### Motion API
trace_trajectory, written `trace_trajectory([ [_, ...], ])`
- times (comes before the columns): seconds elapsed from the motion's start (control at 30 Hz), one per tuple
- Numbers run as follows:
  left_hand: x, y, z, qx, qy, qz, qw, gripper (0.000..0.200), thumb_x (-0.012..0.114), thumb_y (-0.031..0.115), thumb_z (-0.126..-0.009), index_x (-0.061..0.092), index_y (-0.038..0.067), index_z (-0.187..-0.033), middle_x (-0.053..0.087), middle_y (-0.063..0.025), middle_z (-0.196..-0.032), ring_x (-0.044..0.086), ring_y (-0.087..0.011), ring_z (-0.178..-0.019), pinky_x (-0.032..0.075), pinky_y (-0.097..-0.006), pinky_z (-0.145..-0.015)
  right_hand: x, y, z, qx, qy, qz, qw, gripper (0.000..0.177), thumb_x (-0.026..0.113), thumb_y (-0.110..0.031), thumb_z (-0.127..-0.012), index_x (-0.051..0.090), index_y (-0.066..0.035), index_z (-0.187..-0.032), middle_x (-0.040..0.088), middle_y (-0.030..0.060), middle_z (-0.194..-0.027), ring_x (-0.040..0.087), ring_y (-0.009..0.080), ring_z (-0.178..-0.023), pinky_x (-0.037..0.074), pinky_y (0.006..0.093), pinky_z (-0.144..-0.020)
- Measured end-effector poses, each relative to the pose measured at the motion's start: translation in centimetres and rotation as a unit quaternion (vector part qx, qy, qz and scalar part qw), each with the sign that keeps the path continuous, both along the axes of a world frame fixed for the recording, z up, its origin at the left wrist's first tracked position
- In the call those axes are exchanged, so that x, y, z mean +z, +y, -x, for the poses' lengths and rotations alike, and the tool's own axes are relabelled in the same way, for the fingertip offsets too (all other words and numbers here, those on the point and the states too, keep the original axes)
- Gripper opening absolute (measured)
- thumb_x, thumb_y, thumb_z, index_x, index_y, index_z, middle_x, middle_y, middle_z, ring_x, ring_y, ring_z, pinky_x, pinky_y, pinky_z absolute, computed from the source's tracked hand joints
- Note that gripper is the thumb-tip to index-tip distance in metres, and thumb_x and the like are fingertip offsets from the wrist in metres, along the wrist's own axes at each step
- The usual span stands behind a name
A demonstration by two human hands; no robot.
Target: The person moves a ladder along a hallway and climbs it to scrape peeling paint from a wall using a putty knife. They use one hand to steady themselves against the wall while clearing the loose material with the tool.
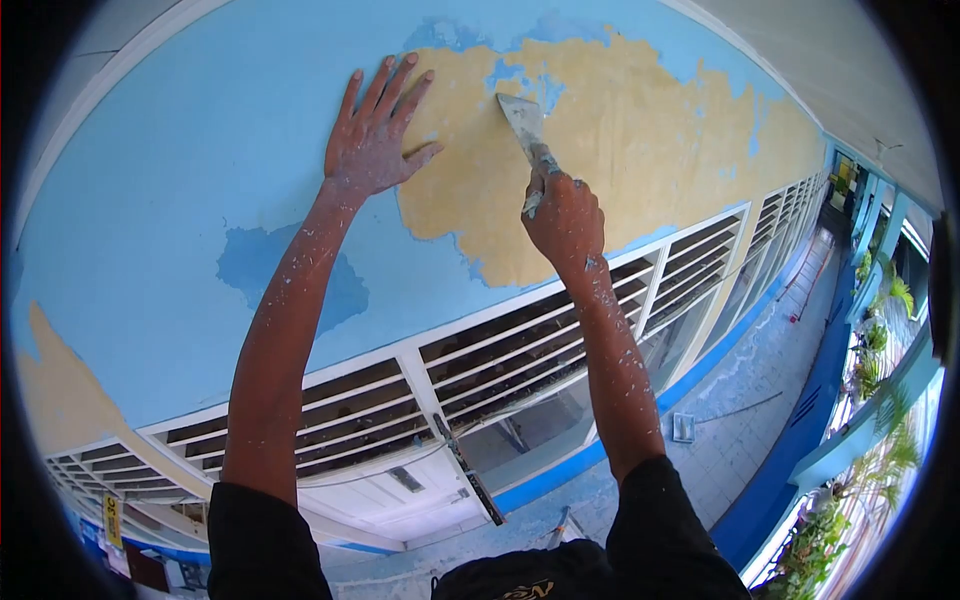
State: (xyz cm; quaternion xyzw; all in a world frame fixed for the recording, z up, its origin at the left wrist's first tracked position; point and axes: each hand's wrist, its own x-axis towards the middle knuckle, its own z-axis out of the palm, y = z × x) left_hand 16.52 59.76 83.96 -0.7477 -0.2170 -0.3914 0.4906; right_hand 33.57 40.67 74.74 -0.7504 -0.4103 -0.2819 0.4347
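My left hand [372,140] lies flat with spread fingers on the wall, across the edge between light blue paint [180,180] and a bare yellowish patch [640,140]. Wrapped round the handle of a scraper [524,122], my right hand [566,222] is at the patch, its broad metal blade pointing up and left near a remnant of blue paint [548,92]. Whether the blade edge touches the wall cannot be told. Paint flecks dot both forearms. A darker blue patch [255,262] shows behind my left forearm.
Louvred windows [520,350] run below the painted wall. Down on the tiled floor [745,440] are a small square tray [683,428] and a thin pole [740,411]. Green plants [815,540] line the railing at the right. A yellow sign [112,520] hangs at lower left.
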Motion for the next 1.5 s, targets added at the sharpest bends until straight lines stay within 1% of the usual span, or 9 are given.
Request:
trace_trajectory([
  [0.17,0.0,0.1,0.0,-0.013,-0.003,0.007,1.0,0.092,0.051,0.076,-0.093,0.024,0.029,-0.167,0.016,0.0024,-0.175,0.014,-0.0196,-0.161,0.006,-0.0493,-0.132,4.4,0.9,-2.3,-0.007,-0.018,-0.06,0.998,0.028,0.057,-0.025,-0.1,0.074,-0.003,-0.106,0.071,0.0286,-0.085,0.069,0.0501,-0.082,0.057,0.0589,-0.074],
  [0.4,0.1,-0.1,0.0,-0.011,-0.001,0.03,1.0,0.09,0.05,0.076,-0.094,0.024,0.029,-0.167,0.013,0.0031,-0.175,0.012,-0.019,-0.161,0.005,-0.0494,-0.132,1.7,-0.1,-0.4,0.004,-0.043,-0.048,0.998,0.032,0.058,-0.025,-0.099,0.071,0.003,-0.09,0.07,0.0302,-0.085,0.068,0.0512,-0.083,0.055,0.0607,-0.074],
  [0.5,0.0,-0.1,0.0,-0.005,0.0,0.018,1.0,0.091,0.05,0.076,-0.094,0.024,0.029,-0.167,0.014,0.0027,-0.175,0.012,-0.0193,-0.161,0.005,-0.0494,-0.132,4.7,0.1,-1.1,-0.018,-0.017,-0.053,0.998,0.028,0.059,-0.023,-0.098,0.072,0.001,-0.095,0.07,0.0305,-0.085,0.069,0.051,-0.082,0.056,0.0598,-0.074],
  [0.9,-0.1,0.1,0.1,-0.014,-0.008,0.005,1.0,0.089,0.05,0.076,-0.093,0.028,0.029,-0.166,0.017,0.0031,-0.174,0.015,-0.0187,-0.16,0.006,-0.0493,-0.132,3.4,0.6,0.0,-0.007,-0.017,-0.041,0.999,0.026,0.059,-0.022,-0.098,0.074,-0.001,-0.101,0.071,0.0285,-0.085,0.069,0.0496,-0.083,0.056,0.06,-0.074],
  [1.0,-0.2,0.5,0.1,-0.032,-0.011,0.001,0.999,0.089,0.051,0.076,-0.093,0.029,0.029,-0.165,0.018,0.003,-0.174,0.015,-0.0185,-0.16,0.006,-0.0491,-0.132,0.0,0.3,1.5,-0.023,-0.029,0.015,0.999,0.025,0.059,-0.022,-0.098,0.074,-0.003,-0.105,0.071,0.028,-0.084,0.069,0.0493,-0.083,0.056,0.0604,-0.074],
  [1.13,-0.1,0.4,0.1,-0.038,-0.017,0.018,0.999,0.089,0.052,0.076,-0.093,0.03,0.03,-0.165,0.018,0.0036,-0.174,0.015,-0.0182,-0.16,0.006,-0.049,-0.132,0.9,0.4,1.3,-0.006,-0.065,-0.035,0.997,0.025,0.06,-0.023,-0.097,0.073,-0.01,-0.115,0.071,0.0273,-0.084,0.069,0.0495,-0.081,0.056,0.0602,-0.074],
  [1.27,-0.2,0.5,0.1,-0.03,-0.014,0.004,0.999,0.09,0.052,0.076,-0.093,0.029,0.029,-0.165,0.018,0.0038,-0.174,0.015,-0.0181,-0.16,0.006,-0.049,-0.132,3.8,0.8,0.3,-0.019,-0.043,-0.04,0.998,0.028,0.06,-0.024,-0.098,0.073,0.001,-0.098,0.071,0.029,-0.085,0.069,0.0498,-0.081,0.057,0.0592,-0.074],
  [1.4,-0.3,0.7,0.1,-0.029,-0.015,0.002,0.999,0.09,0.052,0.076,-0.093,0.027,0.029,-0.166,0.018,0.0038,-0.174,0.015,-0.0181,-0.16,0.006,-0.0489,-0.132,0.2,0.2,1.9,-0.011,-0.062,-0.002,0.998,0.026,0.061,-0.023,-0.098,0.072,0.001,-0.096,0.071,0.0296,-0.087,0.069,0.0503,-0.082,0.057,0.0584,-0.074],
  [1.5,-0.3,0.5,0.1,-0.029,-0.016,0.016,0.999,0.09,0.052,0.076,-0.093,0.028,0.029,-0.165,0.019,0.0038,-0.174,0.014,-0.0181,-0.16,0.006,-0.0489,-0.132,1.8,0.1,2.0,-0.014,-0.039,-0.021,0.999,0.028,0.059,-0.025,-0.099,0.072,0.0,-0.096,0.071,0.0288,-0.088,0.069,0.0506,-0.083,0.057,0.0586,-0.074],
])
